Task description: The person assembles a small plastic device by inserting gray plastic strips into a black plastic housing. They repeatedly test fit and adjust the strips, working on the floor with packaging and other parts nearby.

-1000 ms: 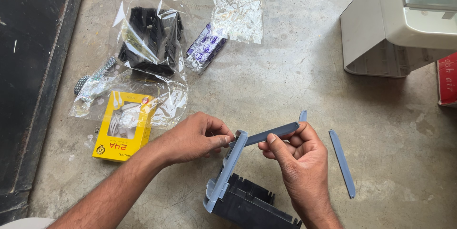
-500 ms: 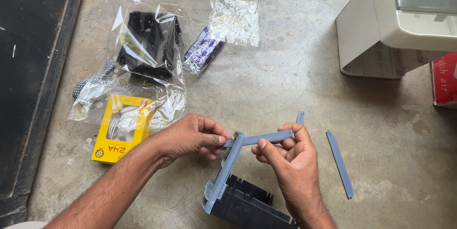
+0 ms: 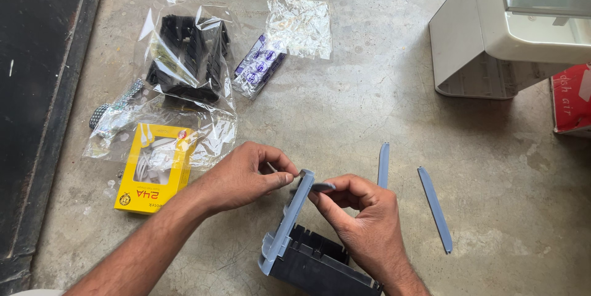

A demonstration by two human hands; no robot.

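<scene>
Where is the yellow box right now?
In the head view, the yellow cardboard box lies on the concrete floor at the left, just beyond the left hand and partly under a clear plastic bag.

Before you is a bare concrete floor (image 3: 369, 99). On it lie a yellow box (image 3: 154, 167), clear plastic bags (image 3: 184, 56), a foil packet (image 3: 257, 67), two grey strips (image 3: 434, 207), a dark box (image 3: 314, 262) and a white appliance (image 3: 492, 37).
</scene>
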